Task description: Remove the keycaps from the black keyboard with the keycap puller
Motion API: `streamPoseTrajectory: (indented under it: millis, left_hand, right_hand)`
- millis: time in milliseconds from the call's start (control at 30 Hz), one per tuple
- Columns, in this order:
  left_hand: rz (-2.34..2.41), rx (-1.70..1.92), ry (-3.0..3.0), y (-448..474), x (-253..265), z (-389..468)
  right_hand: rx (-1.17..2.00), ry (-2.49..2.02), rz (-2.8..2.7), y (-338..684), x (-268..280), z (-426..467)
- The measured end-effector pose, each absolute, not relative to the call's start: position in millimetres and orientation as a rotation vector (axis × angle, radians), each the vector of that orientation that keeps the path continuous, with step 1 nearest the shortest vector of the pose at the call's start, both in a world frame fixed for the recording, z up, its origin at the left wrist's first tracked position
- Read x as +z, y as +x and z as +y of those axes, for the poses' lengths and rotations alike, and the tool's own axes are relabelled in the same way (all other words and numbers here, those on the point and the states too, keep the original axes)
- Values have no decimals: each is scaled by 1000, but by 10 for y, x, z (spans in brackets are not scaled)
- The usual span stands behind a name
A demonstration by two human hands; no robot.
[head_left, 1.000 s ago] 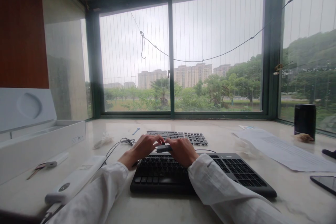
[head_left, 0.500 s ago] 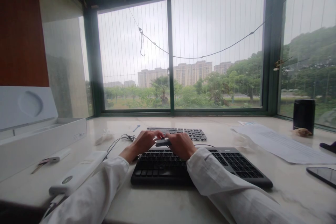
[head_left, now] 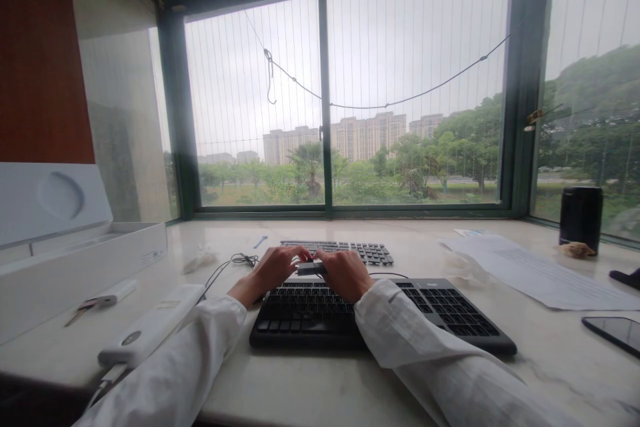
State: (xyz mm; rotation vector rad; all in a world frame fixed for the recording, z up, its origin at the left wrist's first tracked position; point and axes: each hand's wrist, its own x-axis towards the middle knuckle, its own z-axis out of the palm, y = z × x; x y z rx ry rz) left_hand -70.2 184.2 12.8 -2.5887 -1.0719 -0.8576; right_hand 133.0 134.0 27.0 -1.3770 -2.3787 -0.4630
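Note:
My left hand (head_left: 276, 269) and my right hand (head_left: 345, 272) meet above a black keyboard (head_left: 310, 330). Between their fingertips is a small dark rectangular piece (head_left: 311, 269), too small to name. The right fingers are closed around its right end. At its left end the left fingers are bent in and pinched; a thin dark part sticks up between the two hands. Both wrists pass over the keyboard, and my right sleeve hides part of its keys. Just behind my hands lies a row of loose dark keys (head_left: 377, 254), laid out like a second keyboard.
Left stand a white open box (head_left: 143, 250), a white power bank (head_left: 150, 327) with a cable, keys (head_left: 90, 307) and a coiled black cable (head_left: 243, 259). Right lie paper sheets (head_left: 520, 270), a phone (head_left: 615, 333) and a black cylinder (head_left: 580, 220). A blue tool (head_left: 261, 241) lies near the window.
The view has shifted very slightly. My hands hold the dark piece in almost the same pose and place; nothing else has moved.

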Motion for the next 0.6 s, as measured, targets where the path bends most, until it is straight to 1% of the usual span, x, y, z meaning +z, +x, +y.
streamPoseTrajectory:
  millis: [233,600]
  left_hand:
    - [-1057,-937,-2578,-677,151,1829]
    - [-1000,-930,-2543,-665,167,1811]
  right_hand:
    - [-495,-1348,-2377,1359,282,1351]
    - [-445,-1373,-2351,1364,260,1389]
